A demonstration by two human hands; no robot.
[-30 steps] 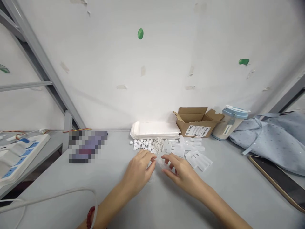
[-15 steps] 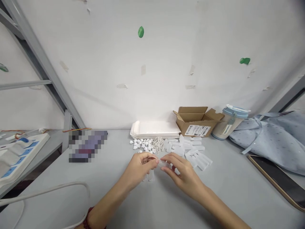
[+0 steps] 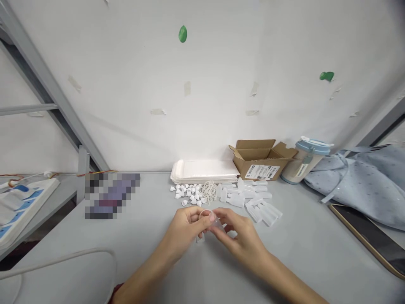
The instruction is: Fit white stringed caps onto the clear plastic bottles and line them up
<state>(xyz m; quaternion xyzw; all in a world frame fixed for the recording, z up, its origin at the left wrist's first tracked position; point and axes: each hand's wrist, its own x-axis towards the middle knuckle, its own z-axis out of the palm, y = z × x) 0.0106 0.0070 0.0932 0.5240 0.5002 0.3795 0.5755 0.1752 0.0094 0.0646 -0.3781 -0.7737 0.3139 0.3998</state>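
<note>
My left hand is closed in a pinch on a thin white loop, which looks like one of the cord rings in the pile beyond. My right hand grips a small translucent plastic bottle, its body partly covered by the fingers. Both sets of fingertips meet where the loop and the bottle come together; the exact contact is hidden. Below the left fingers another clear plastic piece lies on the table. Just beyond the hands are white caps, white loops and several translucent bottles.
White padded mailers are stacked by the wall, beside an open cardboard box. A blue-lidded cup, a light blue bag and a phone occupy the right. At left are a power strip and white cable.
The two hands have drawn closer, fingertips now meeting. The bottle in my right hand has tilted, and the loop stands up more visibly. The camera view has shifted slightly.
</note>
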